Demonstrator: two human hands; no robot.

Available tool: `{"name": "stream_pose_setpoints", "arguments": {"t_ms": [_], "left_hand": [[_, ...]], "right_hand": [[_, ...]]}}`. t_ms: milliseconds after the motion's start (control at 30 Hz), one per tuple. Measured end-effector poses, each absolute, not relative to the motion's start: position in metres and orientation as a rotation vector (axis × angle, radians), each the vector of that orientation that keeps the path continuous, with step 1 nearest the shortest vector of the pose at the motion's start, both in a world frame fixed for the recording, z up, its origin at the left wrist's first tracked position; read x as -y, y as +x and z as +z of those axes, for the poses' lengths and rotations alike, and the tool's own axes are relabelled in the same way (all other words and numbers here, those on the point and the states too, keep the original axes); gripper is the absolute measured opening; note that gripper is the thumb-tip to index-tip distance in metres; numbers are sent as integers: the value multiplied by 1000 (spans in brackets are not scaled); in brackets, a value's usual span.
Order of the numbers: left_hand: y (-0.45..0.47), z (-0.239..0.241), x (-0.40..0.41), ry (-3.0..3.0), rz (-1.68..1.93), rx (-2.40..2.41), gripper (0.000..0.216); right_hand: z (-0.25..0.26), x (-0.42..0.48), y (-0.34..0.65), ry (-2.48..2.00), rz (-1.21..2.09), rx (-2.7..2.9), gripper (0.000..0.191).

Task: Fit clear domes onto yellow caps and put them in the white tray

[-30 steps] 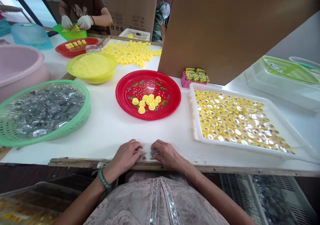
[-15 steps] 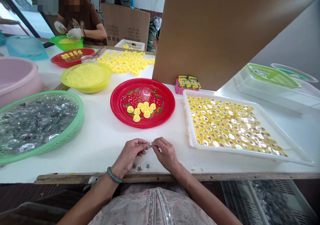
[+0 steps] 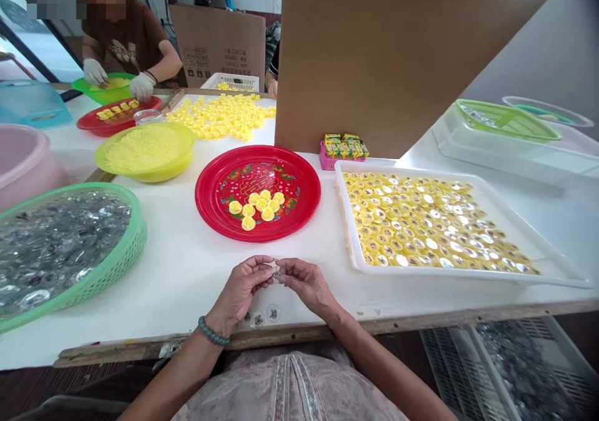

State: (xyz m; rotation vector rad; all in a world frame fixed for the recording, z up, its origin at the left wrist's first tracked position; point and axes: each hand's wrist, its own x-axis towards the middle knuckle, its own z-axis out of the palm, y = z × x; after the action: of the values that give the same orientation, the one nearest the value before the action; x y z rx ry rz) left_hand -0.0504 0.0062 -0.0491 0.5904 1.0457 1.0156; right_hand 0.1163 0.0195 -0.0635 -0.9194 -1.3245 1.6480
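Observation:
My left hand (image 3: 244,287) and my right hand (image 3: 309,285) meet above the near part of the table. Between their fingertips they pinch a small clear disc (image 3: 277,274), mostly covered by the fingers. On the tabletop just below lie a few round clear discs (image 3: 273,312) with dark printed marks, one partly behind my left hand. Beyond my hands sits a red round tray (image 3: 213,212) with a floral pattern, bearing several small yellow cup-shaped pieces (image 3: 262,204).
To the left stand a green basket (image 3: 135,246) of clear discs and a yellow bowl (image 3: 182,159). At right, a white tray (image 3: 349,221) holds rows of yellow pieces with clear tops. A cardboard panel (image 3: 365,65) rises behind. A gloved co-worker (image 3: 126,47) sits far left.
The view has turned slightly, so most things sit further left. My fingers have shifted around the disc, showing more of it. The co-worker's gloved hands have moved apart, one toward the far red tray.

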Motion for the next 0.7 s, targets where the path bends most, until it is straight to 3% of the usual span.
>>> {"name": "stream_pose_setpoints", "arguments": {"t_ms": [200,500,700], "left_hand": [[-42,-49,-3,634,1073,-1111,30],[-29,-51,0,713,1165,-1256,25],[-27,-46,0,768,1161,-1231,22]], "right_hand": [[-56,-23,120,-888,1716,1031,24],[-66,-26,112,-1051,1580,982,23],[-68,-28,115,-958,1673,993,17]]}}
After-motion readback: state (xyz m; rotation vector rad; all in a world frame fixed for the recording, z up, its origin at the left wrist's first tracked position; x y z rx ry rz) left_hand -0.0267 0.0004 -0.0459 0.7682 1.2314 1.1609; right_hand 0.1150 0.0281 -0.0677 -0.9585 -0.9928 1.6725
